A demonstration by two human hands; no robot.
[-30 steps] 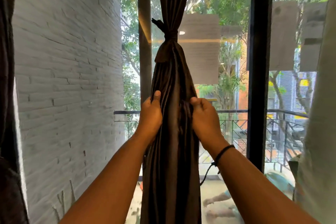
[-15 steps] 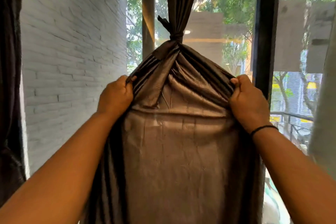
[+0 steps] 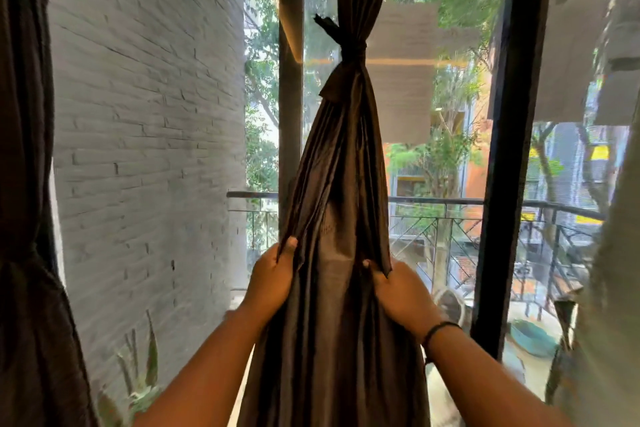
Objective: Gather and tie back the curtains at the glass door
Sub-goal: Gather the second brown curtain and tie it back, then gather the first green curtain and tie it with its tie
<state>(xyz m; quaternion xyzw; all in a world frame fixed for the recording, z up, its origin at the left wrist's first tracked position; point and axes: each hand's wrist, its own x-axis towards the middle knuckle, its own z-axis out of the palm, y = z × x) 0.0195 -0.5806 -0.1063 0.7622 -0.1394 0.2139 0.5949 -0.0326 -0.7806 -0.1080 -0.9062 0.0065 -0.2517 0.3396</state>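
Between left hand (image 3: 272,279) and right hand (image 3: 403,296), both gripping its edges, tied curtain (image 3: 341,201).

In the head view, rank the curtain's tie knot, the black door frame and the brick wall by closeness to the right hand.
From the right hand:
1. Black door frame, just to its right.
2. Tie knot, well above it.
3. Brick wall, far left, past the left hand.

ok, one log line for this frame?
stage: dressing tied curtain | left hand: pinches left fold | right hand: pinches right fold | brown curtain: knotted at tie, hanging gathered
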